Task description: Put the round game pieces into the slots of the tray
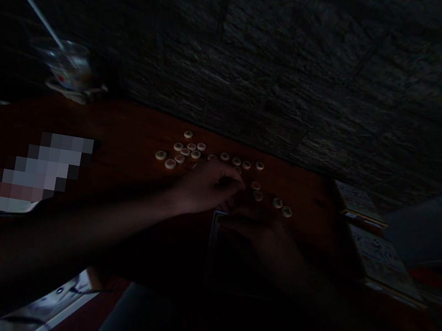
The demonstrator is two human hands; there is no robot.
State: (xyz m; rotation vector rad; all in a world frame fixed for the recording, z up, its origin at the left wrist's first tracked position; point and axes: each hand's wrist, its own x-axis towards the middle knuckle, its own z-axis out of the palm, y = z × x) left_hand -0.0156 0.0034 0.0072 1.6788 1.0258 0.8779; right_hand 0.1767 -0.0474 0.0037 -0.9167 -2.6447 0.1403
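Round pale Chinese chess pieces (170, 163) with dark and reddish marks lie scattered on a brown wooden table (126, 128). My left hand (205, 185) reaches over the near pieces, its fingers curled inward; whatever they hold is hidden. Close beside it, my right hand (268, 237) is in deep shadow. Its fingertips are at a single round piece (218, 220) in the corner of a dark, pale-edged shallow box (211, 248), seemingly pinching it. Most of the box is lost in darkness under my right hand.
A clear plastic cup (73, 66) with a white straw stands at the back left. Two flat printed boxes (385, 264) lie at the right. A dark stone wall (261, 71) rises behind the table. A blurred-out pale object (35, 175) lies at the left.
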